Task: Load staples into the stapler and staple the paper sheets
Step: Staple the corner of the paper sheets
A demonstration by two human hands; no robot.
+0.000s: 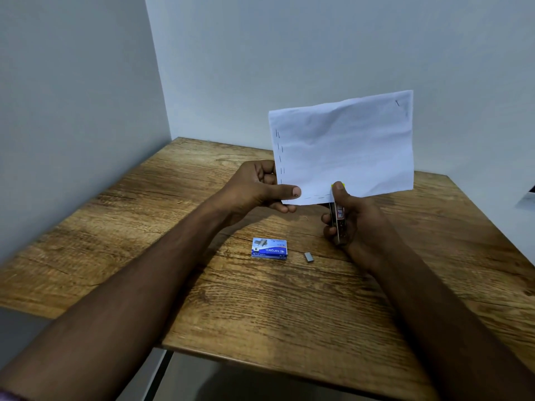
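Note:
My left hand (260, 188) pinches the lower left corner of the white paper sheets (344, 149), held upright above the table. Several staples run down the sheets' left edge and along the bottom edge. My right hand (351, 218) grips a small stapler (338, 219), with a yellow tip and a red-and-white label. The stapler's jaws sit over the bottom edge of the sheets, my thumb pressing on top. A blue staple box (269, 248) lies flat on the table below my hands. A short loose strip of staples (308, 257) lies just right of the box.
The wooden table (202, 299) stands in a corner between two pale walls. Its front edge runs across the lower part of the view. A dark and white object (528, 195) shows at the right edge of the frame.

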